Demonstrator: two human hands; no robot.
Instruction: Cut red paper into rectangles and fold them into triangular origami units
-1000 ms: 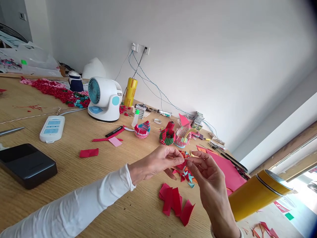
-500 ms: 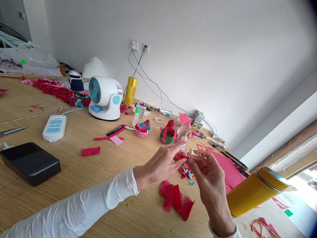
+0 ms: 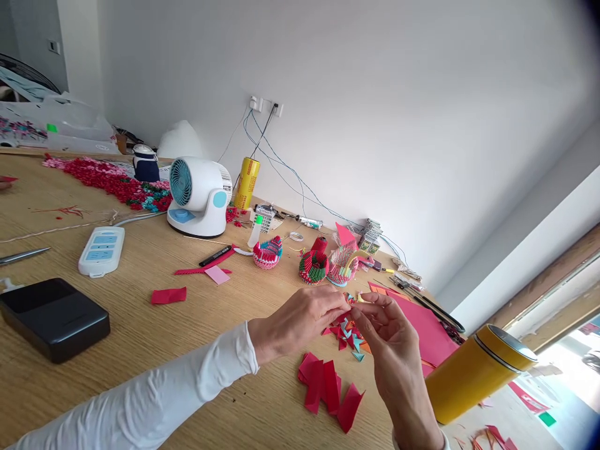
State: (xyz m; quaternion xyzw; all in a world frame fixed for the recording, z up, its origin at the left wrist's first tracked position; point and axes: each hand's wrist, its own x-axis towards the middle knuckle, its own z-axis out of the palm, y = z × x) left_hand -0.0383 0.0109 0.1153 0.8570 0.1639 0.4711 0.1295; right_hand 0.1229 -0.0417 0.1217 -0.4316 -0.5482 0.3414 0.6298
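My left hand [image 3: 304, 320] and my right hand [image 3: 396, 344] meet above the table, fingertips pinched together. Between them is a small piece of red paper [image 3: 345, 315], mostly covered by the left fingers. Folded paper triangles [image 3: 357, 357] in red, teal and orange lie in a pile just behind and below the fingertips. Nearer to me, several red paper strips [image 3: 330, 384] overlap on the wood. Beyond my hands stand small baskets of folded paper: a green and red one [image 3: 313, 269], a pale striped one [image 3: 341, 265] and a pink and blue one [image 3: 267, 253].
A yellow flask [image 3: 478, 375] stands right of my right hand, beside red paper sheets [image 3: 429, 325]. Leftward are a white fan [image 3: 201, 194], a power strip [image 3: 102, 251], a black power bank [image 3: 55, 319] and a lone red strip [image 3: 169, 295]. Another person's hand [image 3: 5, 182] shows at the left edge.
The view has tilted up slightly, so the table sits lower in it. My fingers have shifted a little around the red paper, and less of it shows now.
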